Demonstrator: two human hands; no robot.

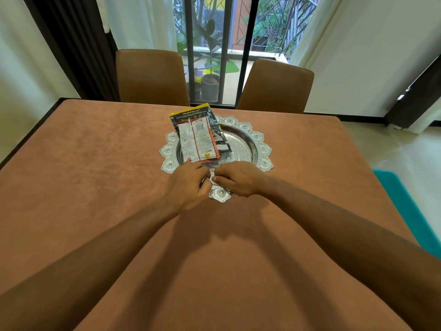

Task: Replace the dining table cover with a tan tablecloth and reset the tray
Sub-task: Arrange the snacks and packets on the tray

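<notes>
A tan tablecloth (95, 187) covers the whole dining table. On it, past the middle, lies an ornate round silver tray (257, 144) with a scalloped rim. Two snack packets rest in the tray's left half: a red and white one (198, 142) on top of a black and yellow one (210, 118). My left hand (188, 185) and my right hand (236, 179) meet at the tray's near rim, fingers curled round its edge, almost touching each other. The near rim is mostly hidden under them.
Two brown chairs (152, 77) (276, 87) stand at the table's far side, in front of a barred window with potted plants. A teal mat (410, 211) lies on the floor at the right. White walls flank the table.
</notes>
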